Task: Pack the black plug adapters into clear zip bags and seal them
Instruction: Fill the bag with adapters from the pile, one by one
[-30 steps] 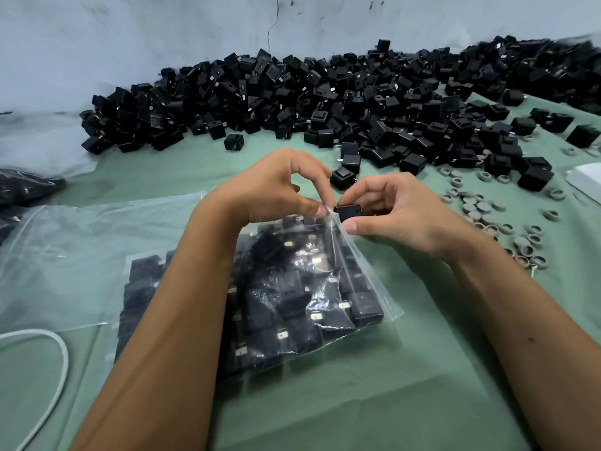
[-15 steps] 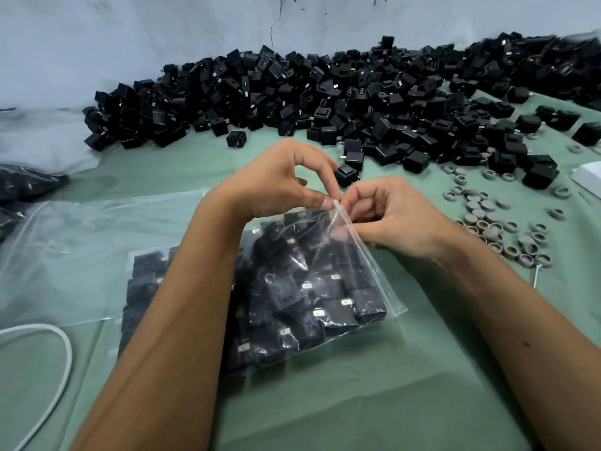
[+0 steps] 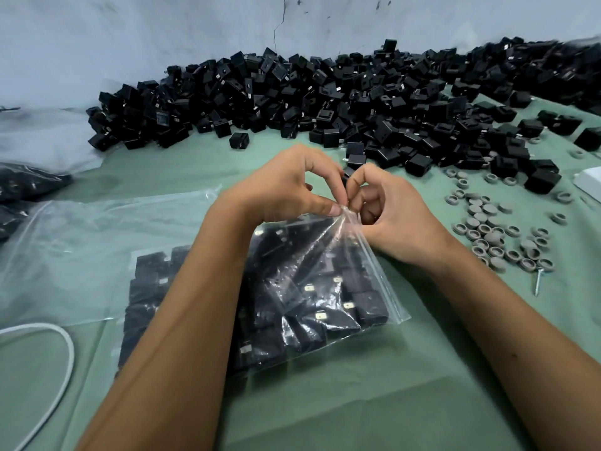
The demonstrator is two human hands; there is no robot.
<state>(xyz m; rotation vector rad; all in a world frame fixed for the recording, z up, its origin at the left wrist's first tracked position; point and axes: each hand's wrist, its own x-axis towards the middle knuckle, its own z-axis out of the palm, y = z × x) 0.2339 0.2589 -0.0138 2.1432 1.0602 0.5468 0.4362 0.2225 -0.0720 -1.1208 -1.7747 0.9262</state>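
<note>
cable: white cord (image 3: 66,359) loops on the green cloth (image 3: 374,402), left of the zip bag, nearest edge
zip bag (image 3: 367,288): clear, stuffed w/ black adapters (image 3: 325,314), lying flat mid-cloth
left hand (image 3: 286,187): thumb + index curled, pinching bag's top corner
right hand (image 3: 396,216): fingers curled tight, pinching same corner, touching the left
empty bags (image 3: 97,242): flat, left of the zip bag
grey rings (image 3: 497,236): scattered right of it, a screw (image 3: 538,281) beside them
adapter pile (image 3: 325,102): huge heap behind the bag, along the wall (image 3: 130,37)
</note>
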